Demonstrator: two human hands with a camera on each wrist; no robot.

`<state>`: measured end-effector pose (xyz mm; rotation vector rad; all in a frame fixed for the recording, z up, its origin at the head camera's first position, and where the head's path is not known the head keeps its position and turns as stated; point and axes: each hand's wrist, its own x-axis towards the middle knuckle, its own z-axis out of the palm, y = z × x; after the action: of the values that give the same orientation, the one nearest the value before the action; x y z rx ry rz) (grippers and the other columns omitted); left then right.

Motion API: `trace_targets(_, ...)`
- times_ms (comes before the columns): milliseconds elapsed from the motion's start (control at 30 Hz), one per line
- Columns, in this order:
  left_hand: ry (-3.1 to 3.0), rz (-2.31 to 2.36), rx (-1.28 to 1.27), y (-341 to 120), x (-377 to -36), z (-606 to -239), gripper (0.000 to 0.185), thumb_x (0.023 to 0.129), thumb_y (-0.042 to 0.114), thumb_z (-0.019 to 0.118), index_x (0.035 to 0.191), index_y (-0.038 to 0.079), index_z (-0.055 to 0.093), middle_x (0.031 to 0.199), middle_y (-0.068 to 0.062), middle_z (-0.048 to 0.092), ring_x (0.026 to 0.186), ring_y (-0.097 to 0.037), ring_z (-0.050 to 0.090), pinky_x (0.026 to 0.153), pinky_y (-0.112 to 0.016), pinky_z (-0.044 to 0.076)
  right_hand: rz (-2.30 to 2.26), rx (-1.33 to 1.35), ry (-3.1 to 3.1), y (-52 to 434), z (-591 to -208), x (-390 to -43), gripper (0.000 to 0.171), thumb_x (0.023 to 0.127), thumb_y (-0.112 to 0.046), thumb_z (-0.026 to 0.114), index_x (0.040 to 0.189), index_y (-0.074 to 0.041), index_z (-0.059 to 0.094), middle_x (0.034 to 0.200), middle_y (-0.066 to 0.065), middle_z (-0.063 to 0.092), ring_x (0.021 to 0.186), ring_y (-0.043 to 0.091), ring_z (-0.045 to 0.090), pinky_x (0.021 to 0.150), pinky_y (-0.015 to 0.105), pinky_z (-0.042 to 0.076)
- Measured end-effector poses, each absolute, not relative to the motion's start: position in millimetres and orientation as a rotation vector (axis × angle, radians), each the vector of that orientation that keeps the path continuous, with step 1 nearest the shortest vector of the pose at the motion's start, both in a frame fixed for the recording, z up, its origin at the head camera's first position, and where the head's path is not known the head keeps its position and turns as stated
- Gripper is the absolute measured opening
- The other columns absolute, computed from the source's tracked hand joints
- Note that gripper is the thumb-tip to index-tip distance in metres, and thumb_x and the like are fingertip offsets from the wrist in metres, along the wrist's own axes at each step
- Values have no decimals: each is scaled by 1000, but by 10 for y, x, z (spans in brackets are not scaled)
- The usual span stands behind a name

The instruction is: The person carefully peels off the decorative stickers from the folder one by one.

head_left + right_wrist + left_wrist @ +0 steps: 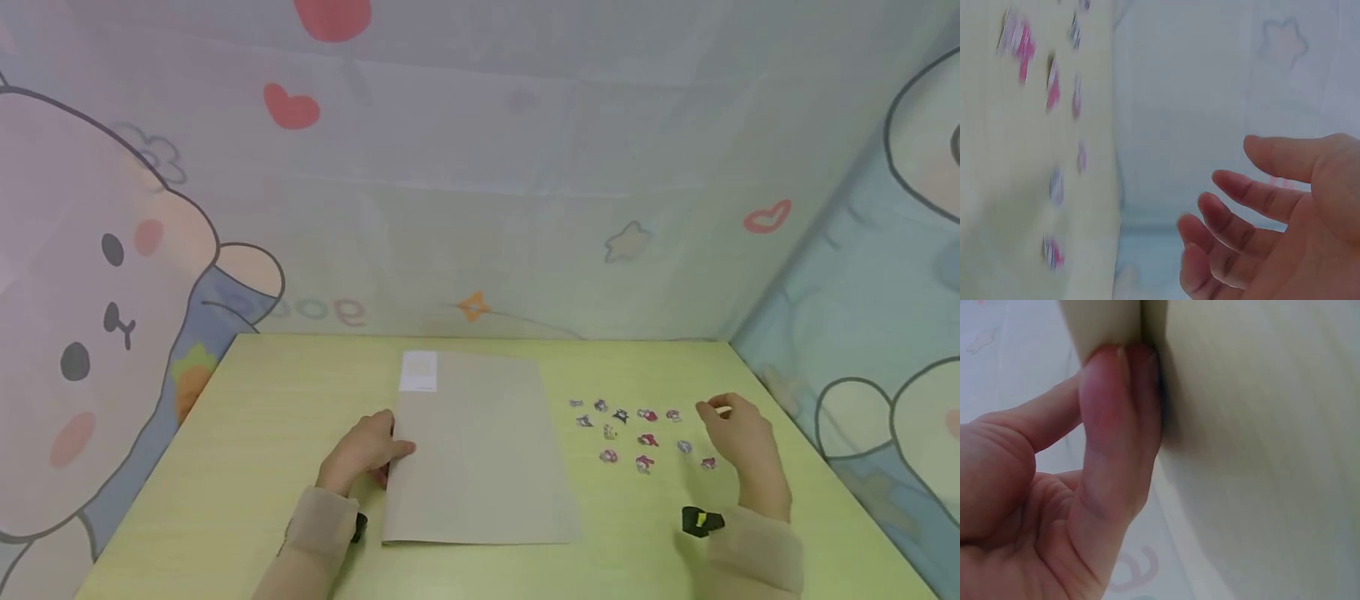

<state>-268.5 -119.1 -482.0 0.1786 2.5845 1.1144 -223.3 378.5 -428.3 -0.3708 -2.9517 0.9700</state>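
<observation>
A large flat beige folder [480,467] lies on the table, with a white label [418,372] at its upper left corner. My left hand [367,450] pinches its left edge, thumb on top and fingers at the underside; the left wrist view shows the fingertips [1107,381] right against that edge. To the right of the folder, several small cartoon stickers [647,440] in pink, purple and black are spread out. My right hand [738,437] hovers above the table just right of them, its fingers loosely bent and nothing between them, as the right wrist view shows.
The pale yellow table [247,467] ends at a hanging cloth backdrop [480,233] printed with hearts, stars and cartoon animals. More printed cloth [900,333] hangs along the right side. A black strap piece [702,522] sits at my right sleeve.
</observation>
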Motion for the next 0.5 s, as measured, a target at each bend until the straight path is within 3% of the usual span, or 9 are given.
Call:
trace_targets(300,2605,1088,168,-1211,-2687,-4809,24,93,16,68,97,-2,52,77,-13,58,48,-21,64,58,-32,52,1223,-34,-2915,2751,-4320,-2482,63,104,-38,44,149,3,27,145,33,34,130,49,36,99,61,38)
trace_targets(500,2596,1091,164,-1217,-2668,-4796,24,93,15,68,96,-2,52,77,-13,58,48,-22,64,58,-32,53,1806,-7,-2837,2248,-4451,-2519,67,102,-35,51,154,-8,19,153,27,22,137,47,29,95,60,43)
